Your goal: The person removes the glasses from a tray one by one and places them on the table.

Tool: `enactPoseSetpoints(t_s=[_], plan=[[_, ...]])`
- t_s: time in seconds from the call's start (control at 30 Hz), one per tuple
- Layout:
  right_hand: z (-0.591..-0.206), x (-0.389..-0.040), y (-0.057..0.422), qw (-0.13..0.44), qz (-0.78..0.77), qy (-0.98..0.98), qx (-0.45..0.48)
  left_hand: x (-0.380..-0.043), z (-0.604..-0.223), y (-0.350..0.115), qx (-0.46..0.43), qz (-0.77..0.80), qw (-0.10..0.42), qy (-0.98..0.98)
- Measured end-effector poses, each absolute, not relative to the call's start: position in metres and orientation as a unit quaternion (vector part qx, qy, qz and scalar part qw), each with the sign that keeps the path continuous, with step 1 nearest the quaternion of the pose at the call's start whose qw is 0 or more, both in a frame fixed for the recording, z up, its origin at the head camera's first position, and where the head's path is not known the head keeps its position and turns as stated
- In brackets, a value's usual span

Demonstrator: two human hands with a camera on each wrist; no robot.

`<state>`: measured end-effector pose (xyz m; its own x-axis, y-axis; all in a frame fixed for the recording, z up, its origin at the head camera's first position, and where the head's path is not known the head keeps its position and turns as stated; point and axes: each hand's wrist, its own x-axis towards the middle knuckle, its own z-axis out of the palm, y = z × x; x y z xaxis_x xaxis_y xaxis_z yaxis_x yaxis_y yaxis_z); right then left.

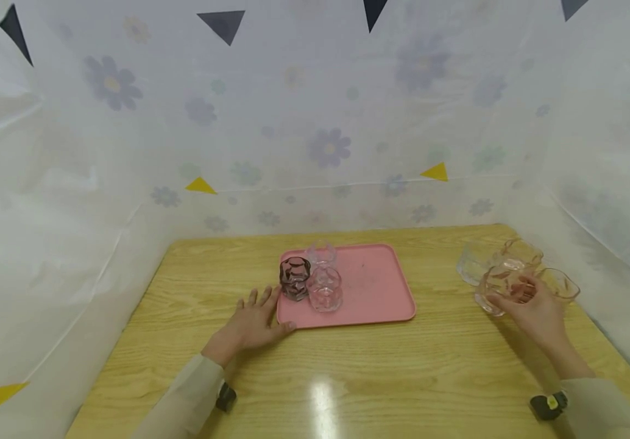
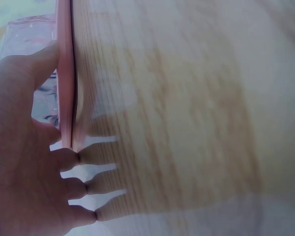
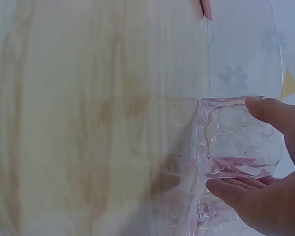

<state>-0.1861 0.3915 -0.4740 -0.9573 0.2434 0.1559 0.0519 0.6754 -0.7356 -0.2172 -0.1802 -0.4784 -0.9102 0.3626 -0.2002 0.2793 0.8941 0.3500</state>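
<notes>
My left hand (image 1: 253, 324) rests at the left front corner of a pink tray (image 1: 378, 286), fingers spread on the table and thumb against the front edge. On the tray's left side stand a dark purple drinking glass (image 1: 295, 279), a pale pink glass (image 1: 326, 291) and a clear glass (image 1: 322, 253) behind them. At the far right, my right hand (image 1: 538, 314) grips a faintly tinted faceted drinking glass (image 3: 238, 140) between thumb and fingers. Whether its base touches the table I cannot tell. Close around it are a clear glass (image 1: 471, 263) and amber-tinted glasses (image 1: 520, 251).
The wooden table (image 1: 320, 366) runs between the tray and the glasses at the right. White flowered sheeting (image 1: 271, 122) encloses the back and both sides. Another glass (image 3: 221, 216) sits just below the held one in the right wrist view.
</notes>
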Motion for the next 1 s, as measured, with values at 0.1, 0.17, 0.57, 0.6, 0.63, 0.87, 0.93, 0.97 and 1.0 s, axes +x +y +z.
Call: enactPoseSetpoints(t_s=[0.1, 0.17, 0.57, 0.6, 0.63, 0.87, 0.93, 0.97, 1.0], plan=[[-0.4741, -0.1860, 0.3928, 0.121, 0.388, -0.910, -0.085, -0.2171, -0.4776, -0.1801, 0.167, 0.159, 0.130, 0.964], [-0.4741, -0.1860, 0.3931, 0.122, 0.383, -0.912, -0.088, -0.2171, -0.4772, -0.1799, 0.167, 0.160, 0.130, 0.964], [-0.4732, -0.1858, 0.3946, 0.112, 0.384, -0.912, -0.090, -0.2164, -0.4757, -0.1791, 0.167, 0.158, 0.130, 0.964], [-0.4734, -0.1859, 0.3946, 0.112, 0.384, -0.912, -0.090, -0.2165, -0.4757, -0.1791, 0.167, 0.159, 0.131, 0.964], [-0.4738, -0.1860, 0.3945, 0.114, 0.382, -0.913, -0.090, -0.2165, -0.4758, -0.1791, 0.166, 0.158, 0.131, 0.964], [-0.4758, -0.1868, 0.3962, 0.127, 0.382, -0.911, -0.084, -0.2173, -0.4777, -0.1795, 0.167, 0.154, 0.130, 0.965], [-0.4754, -0.1868, 0.3963, 0.130, 0.379, -0.913, -0.080, -0.2176, -0.4783, -0.1797, 0.167, 0.152, 0.130, 0.965], [-0.4747, -0.1866, 0.3962, 0.131, 0.376, -0.914, -0.079, -0.2177, -0.4786, -0.1797, 0.167, 0.152, 0.130, 0.965], [-0.4740, -0.1864, 0.3957, 0.132, 0.372, -0.915, -0.078, -0.2178, -0.4788, -0.1797, 0.167, 0.151, 0.130, 0.966]])
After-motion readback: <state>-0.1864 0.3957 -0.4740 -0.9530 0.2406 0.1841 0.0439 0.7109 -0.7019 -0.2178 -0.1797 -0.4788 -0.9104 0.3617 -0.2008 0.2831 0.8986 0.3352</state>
